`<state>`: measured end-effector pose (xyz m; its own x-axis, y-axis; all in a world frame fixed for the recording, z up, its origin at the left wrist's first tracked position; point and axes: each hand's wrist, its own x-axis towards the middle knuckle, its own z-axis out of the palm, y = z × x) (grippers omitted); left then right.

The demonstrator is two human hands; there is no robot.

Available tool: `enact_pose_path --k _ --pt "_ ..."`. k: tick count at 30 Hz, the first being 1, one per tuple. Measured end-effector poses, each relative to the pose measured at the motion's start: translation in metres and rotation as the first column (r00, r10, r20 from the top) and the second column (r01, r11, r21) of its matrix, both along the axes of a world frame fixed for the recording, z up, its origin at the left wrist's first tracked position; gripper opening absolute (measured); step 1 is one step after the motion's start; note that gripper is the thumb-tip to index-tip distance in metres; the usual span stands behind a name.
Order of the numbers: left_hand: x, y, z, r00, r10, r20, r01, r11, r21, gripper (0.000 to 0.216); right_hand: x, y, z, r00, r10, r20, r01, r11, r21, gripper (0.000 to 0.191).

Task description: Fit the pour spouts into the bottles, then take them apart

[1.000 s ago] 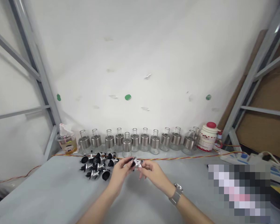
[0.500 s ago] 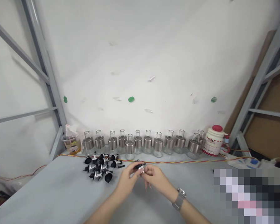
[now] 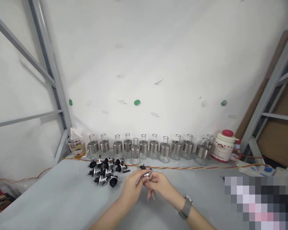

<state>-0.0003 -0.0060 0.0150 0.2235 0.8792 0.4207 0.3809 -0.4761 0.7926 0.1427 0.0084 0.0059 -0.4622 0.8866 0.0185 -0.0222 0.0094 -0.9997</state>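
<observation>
Both hands meet above the middle of the grey table, around one black-and-silver bottle pourer (image 3: 147,174). My left hand (image 3: 132,186) closes its fingers and thumb on it from the left. From the right, my right hand (image 3: 159,183) pinches it, with its lower fingers hanging down and a watch on the wrist. Much of the pourer is hidden by fingers; a black tip shows above them. To the left lies a pile of similar pourers (image 3: 105,172), with black cones and silver collars. One small black piece (image 3: 126,171) rests beside the pile.
Several glass bottles with metal bands (image 3: 135,154) stand along the wall. A plastic cup (image 3: 77,149) is at the left end, a white jar with a red lid (image 3: 223,147) at the right. A twisted red-yellow wire (image 3: 182,167) crosses the table before the bottles, near a power strip (image 3: 253,168).
The view has shifted slightly, so the scene sits a little further right. Both hands still hold the pourer, which has turned slightly; its black tip now stands clearer above the fingers.
</observation>
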Motion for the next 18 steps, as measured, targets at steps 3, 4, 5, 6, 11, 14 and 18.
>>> enact_pose_path --k 3,4,5,6,11,14,18 --pt "-0.0009 -0.0029 0.0041 1.000 0.009 -0.022 -0.008 1.000 0.020 0.027 -0.0008 -0.0014 0.0033 1.000 -0.001 -0.028 0.001 1.000 -0.023 0.037" --pt "-0.0013 -0.0036 0.0050 0.999 0.014 -0.037 -0.013 1.000 0.027 0.027 -0.0010 -0.0019 0.0042 0.999 -0.004 -0.033 0.003 1.000 -0.031 0.037" --pt "-0.0018 -0.0041 0.0055 0.998 0.018 -0.056 -0.016 0.999 0.036 0.027 -0.0011 -0.0024 0.0053 0.999 -0.001 -0.035 0.000 0.999 -0.038 0.037" --pt "-0.0022 -0.0044 0.0056 0.997 0.021 -0.075 -0.017 0.999 0.047 0.027 -0.0012 -0.0029 0.0063 0.999 0.007 -0.036 -0.008 0.999 -0.045 0.036" --pt "-0.0010 -0.0054 0.0025 0.999 0.022 -0.049 -0.019 0.999 0.048 0.029 0.0002 -0.0039 0.0110 0.998 0.009 -0.062 -0.011 0.999 -0.039 0.033" --pt "0.0018 -0.0059 0.0019 0.998 0.014 0.054 -0.013 1.000 -0.022 0.043 0.0013 -0.0024 0.0103 0.995 -0.028 -0.092 0.026 0.999 -0.023 0.031" --pt "0.0023 -0.0045 0.0022 0.999 0.026 0.046 -0.024 0.999 -0.031 0.046 0.0010 -0.0008 0.0066 0.997 -0.015 -0.076 0.014 1.000 -0.017 0.026"
